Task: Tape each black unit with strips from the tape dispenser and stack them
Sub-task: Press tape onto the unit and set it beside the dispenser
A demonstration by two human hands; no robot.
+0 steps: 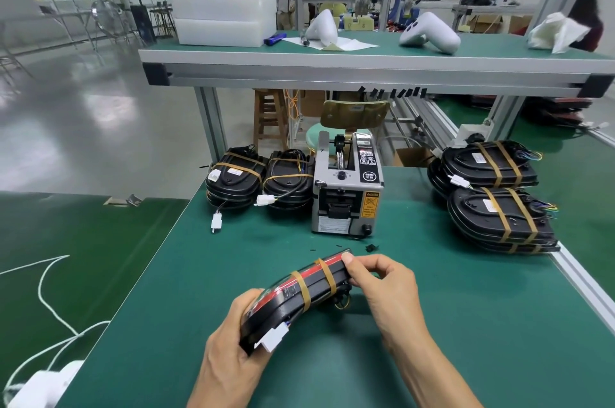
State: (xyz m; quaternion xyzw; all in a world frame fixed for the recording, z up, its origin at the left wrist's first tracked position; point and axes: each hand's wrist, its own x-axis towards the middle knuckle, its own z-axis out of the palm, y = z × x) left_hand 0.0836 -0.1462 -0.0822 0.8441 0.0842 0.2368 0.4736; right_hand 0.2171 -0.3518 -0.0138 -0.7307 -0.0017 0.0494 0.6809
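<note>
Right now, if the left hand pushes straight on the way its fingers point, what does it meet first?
Probably the tape dispenser, though depth is unclear. The left hand grips the black unit and points up-table over bare mat.

So the tape dispenser point(347, 184) sits about mid tabletop point(466, 324), toward the far edge. Just left of it are two stacks of units point(261, 179) side by side, the nearer one touching the dispenser. Over on the right edge there are two more stacks point(492, 194), one in front of the other. Nearest to the camera, in front of the dispenser, one unit point(299, 294) is held on edge above the tabletop, left hand point(229, 341) at its near end, right hand point(382, 288) at its far end. A raised shelf point(332, 58) runs behind everything.
</note>
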